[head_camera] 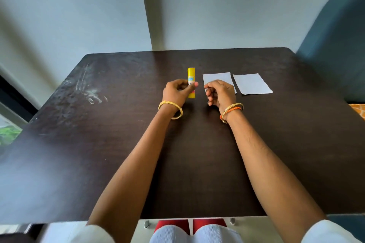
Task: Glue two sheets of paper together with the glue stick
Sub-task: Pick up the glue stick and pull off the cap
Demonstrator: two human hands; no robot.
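Observation:
A yellow glue stick stands upright on the dark table, cap on. My left hand grips its middle with thumb and fingers curled round it. My right hand hovers just right of the stick, fingers loosely curled, holding nothing, and it covers the near corner of a white paper sheet. A second white sheet lies flat to the right of the first, a small gap between them.
A grey wall stands right behind the table's far edge. A dark teal chair back rises at the right. White scratch marks show on the table's left part. My knees are below the near edge.

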